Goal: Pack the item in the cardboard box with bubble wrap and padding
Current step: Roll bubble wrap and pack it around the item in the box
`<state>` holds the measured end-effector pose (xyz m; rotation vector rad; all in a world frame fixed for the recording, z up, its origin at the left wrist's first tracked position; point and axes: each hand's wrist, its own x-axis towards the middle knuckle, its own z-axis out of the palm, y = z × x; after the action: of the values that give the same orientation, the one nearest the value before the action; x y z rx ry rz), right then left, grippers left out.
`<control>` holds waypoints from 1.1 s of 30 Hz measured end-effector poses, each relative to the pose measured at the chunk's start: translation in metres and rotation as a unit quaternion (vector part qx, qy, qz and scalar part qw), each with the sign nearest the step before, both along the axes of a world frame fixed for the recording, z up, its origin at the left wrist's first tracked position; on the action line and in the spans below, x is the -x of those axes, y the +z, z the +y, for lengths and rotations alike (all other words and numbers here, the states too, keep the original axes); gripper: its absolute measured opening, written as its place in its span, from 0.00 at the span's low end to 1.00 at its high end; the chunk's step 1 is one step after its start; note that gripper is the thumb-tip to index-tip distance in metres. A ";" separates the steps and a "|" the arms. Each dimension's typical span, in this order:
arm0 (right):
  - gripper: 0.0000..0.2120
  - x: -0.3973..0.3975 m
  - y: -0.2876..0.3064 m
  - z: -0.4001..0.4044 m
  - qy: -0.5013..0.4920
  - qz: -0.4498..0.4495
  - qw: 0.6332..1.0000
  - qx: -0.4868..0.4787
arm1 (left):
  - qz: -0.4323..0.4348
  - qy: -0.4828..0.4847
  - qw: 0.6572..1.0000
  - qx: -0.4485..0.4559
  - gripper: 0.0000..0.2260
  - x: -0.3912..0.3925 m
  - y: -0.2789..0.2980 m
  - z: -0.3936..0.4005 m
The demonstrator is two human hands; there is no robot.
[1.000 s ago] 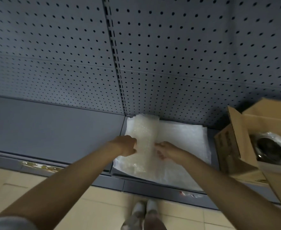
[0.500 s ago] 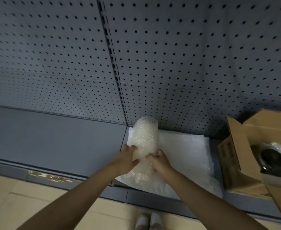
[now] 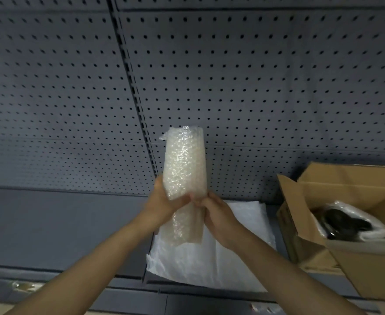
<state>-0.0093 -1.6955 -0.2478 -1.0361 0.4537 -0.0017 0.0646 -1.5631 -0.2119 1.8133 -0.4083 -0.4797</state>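
both the left hand (image 3: 164,201) and right hand (image 3: 216,212) grip the upright white bubble-wrap roll (image 3: 183,169), its long axis vertical, left of the open brown cardboard box (image 3: 300,214).

From our single head-worn camera we look forward and down, close over the grey metal shelf (image 3: 50,223) toward the grey perforated back panel (image 3: 255,87).

Bubble-wrapped bundle (image 3: 183,164) whitish, bubbled; sheet (image 3: 212,258) white; cardboard box (image 3: 305,201) brown; pegboard (image 3: 255,87) grey, black-dotted.
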 end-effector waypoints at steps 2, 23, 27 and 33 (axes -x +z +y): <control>0.18 0.004 0.011 0.007 0.009 -0.027 0.999 -0.019 | 0.080 -0.025 0.995 0.060 0.23 -0.001 0.007 0.006; 0.31 0.066 0.041 0.002 -0.034 -0.096 0.995 -0.002 | 0.249 -0.243 0.935 0.066 0.12 0.043 0.034 -0.001; 0.21 0.076 0.053 -0.015 -0.182 -0.130 0.974 0.024 | 0.213 -0.260 0.941 0.041 0.14 0.066 0.037 -0.026; 0.21 0.101 0.060 -0.063 -0.318 -0.080 0.906 0.266 | 0.114 -0.270 0.956 -0.007 0.20 0.107 0.047 -0.082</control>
<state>-0.1107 -1.7582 -0.1881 -1.3650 0.6434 -0.8306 -0.0424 -1.6452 -0.1654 1.6238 -0.7450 -1.0612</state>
